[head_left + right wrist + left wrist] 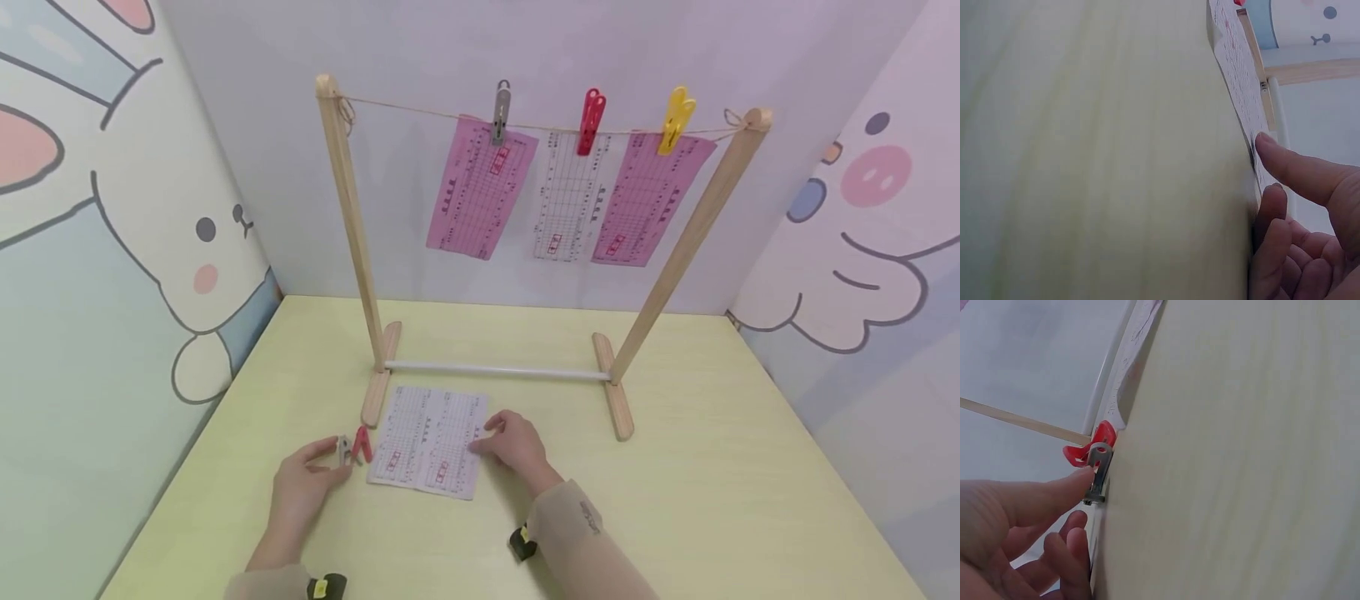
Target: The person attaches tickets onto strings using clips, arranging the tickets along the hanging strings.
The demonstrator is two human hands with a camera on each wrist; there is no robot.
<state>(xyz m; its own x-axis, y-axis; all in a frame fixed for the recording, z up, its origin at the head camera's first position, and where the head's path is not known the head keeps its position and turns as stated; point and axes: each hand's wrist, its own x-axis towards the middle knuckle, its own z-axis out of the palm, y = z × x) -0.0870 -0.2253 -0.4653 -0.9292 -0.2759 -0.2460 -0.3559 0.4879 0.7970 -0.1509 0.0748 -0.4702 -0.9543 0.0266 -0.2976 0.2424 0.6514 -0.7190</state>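
Observation:
My left hand (303,492) reaches to a grey clothespin (344,451) on the table, thumb and forefinger apart on either side of it. In the left wrist view the thumb tip overlaps the grey clothespin (1099,469). Right behind it stands a red clothespin (362,444). A pale printed sheet (427,442) with red stamps lies flat, creased down its middle. At its right edge is my right hand (517,450), thumb tip over the paper and forefinger just beyond the edge. A gap shows between that thumb and the fingers in the right wrist view.
Behind the sheet stands a wooden rack (348,217) with a string across its top. A grey, a red and a yellow clothespin (677,121) hold two pink slips (483,192) and a white slip (570,196) there. A white rod (495,369) joins the feet.

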